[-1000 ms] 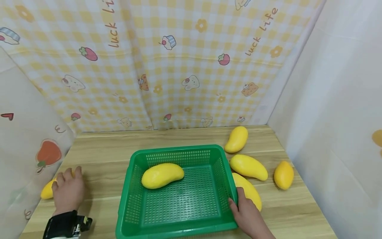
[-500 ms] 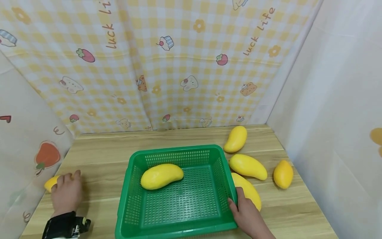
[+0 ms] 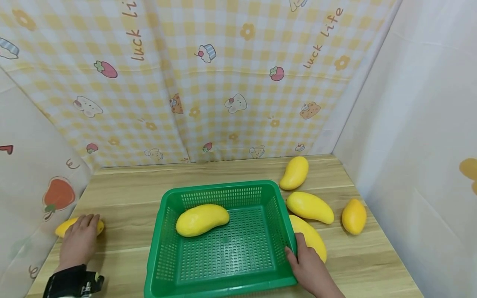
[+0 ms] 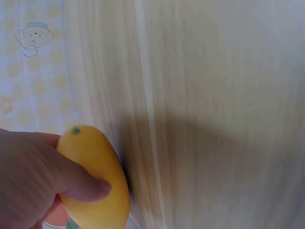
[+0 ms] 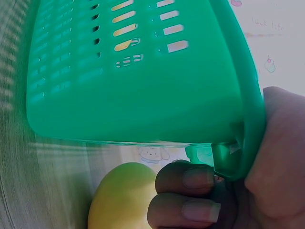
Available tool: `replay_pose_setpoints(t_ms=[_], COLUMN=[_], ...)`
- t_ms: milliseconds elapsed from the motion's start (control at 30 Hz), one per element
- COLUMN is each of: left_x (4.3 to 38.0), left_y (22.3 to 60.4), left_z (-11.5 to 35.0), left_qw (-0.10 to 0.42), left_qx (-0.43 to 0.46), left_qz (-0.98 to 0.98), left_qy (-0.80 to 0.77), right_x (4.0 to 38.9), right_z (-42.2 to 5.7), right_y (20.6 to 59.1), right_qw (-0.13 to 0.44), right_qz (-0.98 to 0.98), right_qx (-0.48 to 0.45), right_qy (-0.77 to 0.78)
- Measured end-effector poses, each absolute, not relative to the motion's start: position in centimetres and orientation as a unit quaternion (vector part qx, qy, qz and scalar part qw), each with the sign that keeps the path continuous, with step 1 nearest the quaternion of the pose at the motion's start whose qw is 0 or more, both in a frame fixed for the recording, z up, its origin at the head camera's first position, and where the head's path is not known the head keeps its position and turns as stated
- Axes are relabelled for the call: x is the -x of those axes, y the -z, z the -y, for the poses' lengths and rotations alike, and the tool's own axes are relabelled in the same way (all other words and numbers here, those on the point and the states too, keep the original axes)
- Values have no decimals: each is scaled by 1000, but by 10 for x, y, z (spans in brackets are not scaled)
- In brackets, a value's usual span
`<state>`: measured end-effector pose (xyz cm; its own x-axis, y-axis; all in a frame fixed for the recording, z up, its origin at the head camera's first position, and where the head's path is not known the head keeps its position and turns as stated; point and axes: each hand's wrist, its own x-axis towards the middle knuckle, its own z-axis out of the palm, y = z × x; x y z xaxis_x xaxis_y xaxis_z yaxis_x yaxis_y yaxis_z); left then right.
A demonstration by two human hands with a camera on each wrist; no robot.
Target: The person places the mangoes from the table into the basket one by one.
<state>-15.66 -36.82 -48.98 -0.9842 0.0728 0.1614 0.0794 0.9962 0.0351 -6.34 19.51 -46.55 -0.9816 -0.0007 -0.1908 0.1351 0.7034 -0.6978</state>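
My left hand [image 3: 80, 242] grips a yellow mango [image 3: 64, 227] at the left side of the table. In the left wrist view the thumb lies across this mango [image 4: 97, 160], whose green stem spot faces up, and the other fingers are mostly hidden. My right hand [image 3: 309, 265] holds the right rim of a green plastic basket [image 3: 154, 248]. Seen from the right wrist, its curled fingers [image 5: 190, 191] come under the basket's rim [image 5: 250, 114]. One mango [image 3: 203, 220] lies inside the basket, toward its left.
Right of the basket lie several more mangoes: one at the back [image 3: 294, 174], one below it [image 3: 310, 207], one beside my right hand [image 3: 309, 236] and a shorter one [image 3: 354, 216] farther right. Cloth walls [image 3: 231, 82] bound the wooden table [image 3: 126, 182] at the back and sides.
The left mango has shifted slightly right and back under my left hand, and more of it shows past the fingers. My right hand and the basket have stayed in place.
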Motion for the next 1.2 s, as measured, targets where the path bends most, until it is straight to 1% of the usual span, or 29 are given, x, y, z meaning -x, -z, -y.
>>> replay_pose_setpoints(t_ms=[200,400,633,767,1000,1100,1200], left_x=[162,163,159,157,155,156,158], left_y=[488,485,486,484,476,471,464], left_z=[372,373,375,375,371,364,356], left_qw=[85,76,107,106,105,118,151], left_qx=[56,42,39,35,56,62,88], left_qz=[995,994,993,993,993,991,984], left_qy=[-11,-71,-42,-34,4,12,18], right_x=[63,63,62,62,61,61,61], right_z=[-194,-193,-194,-194,-194,-194,-194], right_y=[467,465,464,465,464,464,464], right_qw=[94,98,94,92,96,99,100], right_qz=[-919,-918,-918,-919,-918,-918,-918], right_qx=[-36,-34,-35,-34,-40,-41,-42], right_qy=[380,382,383,383,382,382,381])
